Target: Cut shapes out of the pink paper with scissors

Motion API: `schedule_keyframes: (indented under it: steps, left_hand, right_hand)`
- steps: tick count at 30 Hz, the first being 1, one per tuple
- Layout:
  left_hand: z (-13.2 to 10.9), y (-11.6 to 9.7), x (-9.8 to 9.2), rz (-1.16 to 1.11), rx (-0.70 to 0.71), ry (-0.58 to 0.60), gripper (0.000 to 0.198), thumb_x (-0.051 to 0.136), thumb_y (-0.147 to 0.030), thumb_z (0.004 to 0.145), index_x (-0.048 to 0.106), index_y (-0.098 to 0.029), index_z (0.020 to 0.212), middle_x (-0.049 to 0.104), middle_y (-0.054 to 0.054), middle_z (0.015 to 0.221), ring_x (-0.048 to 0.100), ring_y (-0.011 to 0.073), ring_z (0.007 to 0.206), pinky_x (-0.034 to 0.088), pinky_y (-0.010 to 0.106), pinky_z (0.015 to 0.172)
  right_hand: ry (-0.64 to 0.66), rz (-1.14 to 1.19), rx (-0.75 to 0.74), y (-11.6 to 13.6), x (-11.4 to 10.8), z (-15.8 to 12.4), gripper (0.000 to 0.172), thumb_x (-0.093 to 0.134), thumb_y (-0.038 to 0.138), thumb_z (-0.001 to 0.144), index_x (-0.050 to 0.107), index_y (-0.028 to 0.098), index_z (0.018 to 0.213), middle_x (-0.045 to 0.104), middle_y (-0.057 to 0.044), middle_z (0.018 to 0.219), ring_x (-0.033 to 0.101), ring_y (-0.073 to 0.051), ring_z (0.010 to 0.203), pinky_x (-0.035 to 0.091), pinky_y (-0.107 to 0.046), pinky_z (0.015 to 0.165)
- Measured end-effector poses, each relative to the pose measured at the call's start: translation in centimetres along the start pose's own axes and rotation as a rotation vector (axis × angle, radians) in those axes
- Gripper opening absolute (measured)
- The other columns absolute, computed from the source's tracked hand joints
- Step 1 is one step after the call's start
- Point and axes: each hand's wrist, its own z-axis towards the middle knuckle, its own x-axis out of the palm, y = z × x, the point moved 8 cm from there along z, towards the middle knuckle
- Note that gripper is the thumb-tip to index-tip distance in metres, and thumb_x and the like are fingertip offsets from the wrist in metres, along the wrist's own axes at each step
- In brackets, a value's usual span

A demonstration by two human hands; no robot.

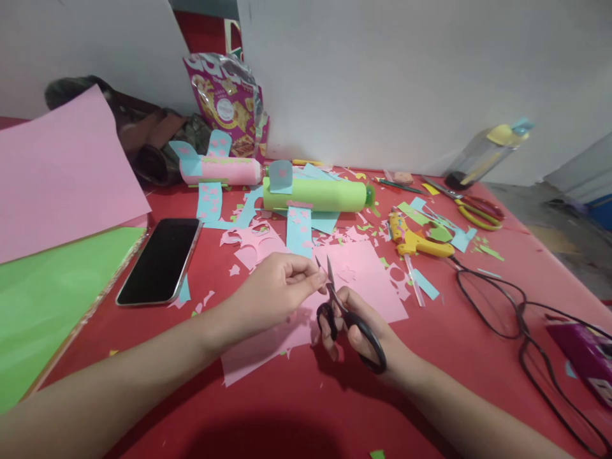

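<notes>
My right hand [356, 325] grips black-handled scissors [342, 312], blades open and pointing up and away. My left hand [277, 287] pinches a very small scrap at its fingertips, right at the blades; the scrap is too small to make out. Both hands hover over a pink paper sheet [368, 274] lying on the red table [287, 408]. Behind it lie a green paper-roll plane [315, 194] and a pink paper-roll plane [224, 170], both with blue wings dotted in pink.
A black phone [160, 259] lies left. Large pink [57, 172] and green [43, 299] sheets sit at far left. A yellow glue gun [414, 241] with black cord [502, 312], red-yellow scissors [471, 207], a bottle [482, 153], a snack bag [229, 105] and scraps lie around.
</notes>
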Motion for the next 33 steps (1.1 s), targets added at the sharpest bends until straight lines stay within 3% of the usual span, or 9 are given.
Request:
schedule_keyframes:
  steps: [9, 18, 23, 33]
  left_hand:
    - [-0.2, -0.1, 0.0, -0.055, -0.012, -0.069, 0.025, 0.046, -0.02, 0.076, 0.046, -0.015, 0.051, 0.039, -0.007, 0.046, 0.035, 0.005, 0.041, 0.028, 0.017, 0.041]
    - [-0.5, 0.4, 0.5, -0.106, 0.026, -0.146, 0.023, 0.045, -0.022, 0.078, 0.049, -0.015, 0.057, 0.046, -0.005, 0.052, 0.043, 0.0065, 0.049, 0.035, 0.017, 0.049]
    - [-0.8, 0.3, 1.1, -0.158, 0.035, -0.132, 0.028, 0.041, -0.023, 0.08, 0.042, -0.017, 0.053, 0.038, -0.007, 0.043, 0.04, 0.0057, 0.038, 0.03, 0.017, 0.04]
    - [-1.0, 1.1, 2.0, -0.202, 0.005, -0.117, 0.029, 0.038, -0.03, 0.081, 0.038, -0.018, 0.054, 0.045, -0.006, 0.041, 0.046, 0.0073, 0.039, 0.034, 0.019, 0.042]
  right_hand:
    - [-0.018, -0.015, 0.005, 0.0, 0.1, -0.1, 0.034, 0.051, 0.05, 0.074, 0.031, 0.022, 0.077, 0.044, 0.005, 0.061, 0.042, -0.009, 0.051, 0.033, -0.026, 0.053]
    - [-0.064, -0.008, 0.012, -0.3, -0.3, -0.3, 0.036, 0.052, 0.051, 0.073, 0.032, 0.022, 0.078, 0.043, 0.004, 0.066, 0.043, -0.009, 0.055, 0.033, -0.026, 0.055]
    - [-0.063, -0.016, 0.002, -0.3, -0.2, -0.3, 0.036, 0.051, 0.052, 0.073, 0.032, 0.022, 0.078, 0.043, 0.003, 0.067, 0.043, -0.01, 0.057, 0.034, -0.027, 0.056]
    - [-0.088, -0.078, 0.016, 0.3, 0.4, -0.4, 0.035, 0.048, 0.053, 0.074, 0.031, 0.022, 0.076, 0.038, 0.004, 0.064, 0.035, -0.01, 0.054, 0.031, -0.027, 0.055]
